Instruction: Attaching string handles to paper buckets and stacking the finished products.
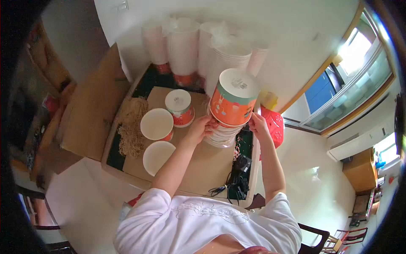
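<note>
An orange paper bucket (231, 106) with a green band and white base is upside down between my hands, base up. Its lower rim is gripped by my left hand (204, 128) on the left side and by my right hand (259, 125) on the right, both with curled fingers. Right below it shows a stack of white bucket rims (222, 137) in clear plastic; whether the bucket touches them I cannot tell. Left of my left hand, a smaller orange paper bucket (181, 111) stands upside down. Two open paper buckets, one higher (157, 123) and one lower (159, 157), stand near my left forearm.
Tall wrapped stacks of white buckets (183, 46) line the table's back by the wall. Brown string (132, 129) lies at the left on the cardboard-covered table (203, 173). Black cables and adapters (239, 184) sit front right. A cardboard box (91, 108) and red stool (272, 125) flank the table.
</note>
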